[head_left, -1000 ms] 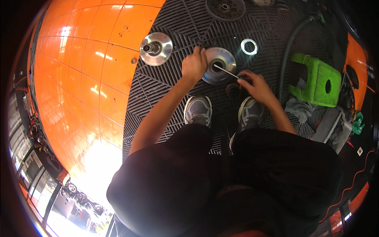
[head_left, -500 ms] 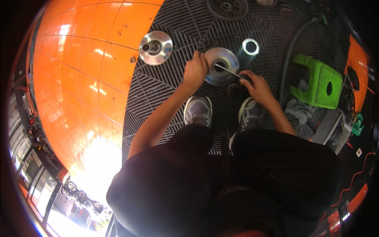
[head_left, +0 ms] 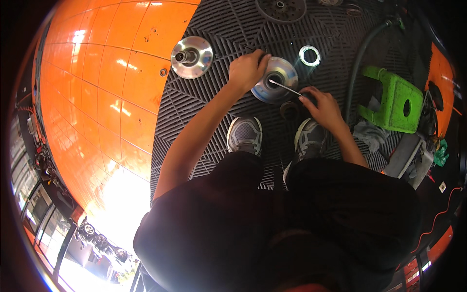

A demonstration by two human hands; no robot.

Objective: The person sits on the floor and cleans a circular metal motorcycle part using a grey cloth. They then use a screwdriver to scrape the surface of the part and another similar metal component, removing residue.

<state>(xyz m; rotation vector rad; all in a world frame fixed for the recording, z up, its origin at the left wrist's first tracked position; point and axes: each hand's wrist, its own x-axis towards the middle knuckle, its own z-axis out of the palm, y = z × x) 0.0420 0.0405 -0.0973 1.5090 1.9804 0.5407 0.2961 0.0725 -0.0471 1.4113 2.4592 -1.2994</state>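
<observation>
My left hand (head_left: 247,70) grips the upper left rim of a shiny metal pulley disc (head_left: 288,73), its fingers curled over the edge. A thin screwdriver (head_left: 288,88) is closed in my right hand (head_left: 322,107); its handle is mostly hidden by the fingers. The screwdriver's tip reaches the dark hub hole in the disc's middle; whether it touches the bore wall I cannot tell. Just below the disc, a dark ring-shaped part (head_left: 290,111) lies on the mat. A second pulley disc (head_left: 200,67) with a protruding hub lies to the left.
A bright ring (head_left: 309,57) and a dark round clutch-like part (head_left: 282,12) lie on the black ribbed mat (head_left: 214,97). Orange tiles (head_left: 107,63) border it at left. A green stool (head_left: 400,103), a grey rag (head_left: 369,135) and a hose (head_left: 355,73) are at right.
My left hand has shifted up and right along the disc's rim. The disc has moved slightly to the right and tilted, and the screwdriver has moved a little to the right with it.
</observation>
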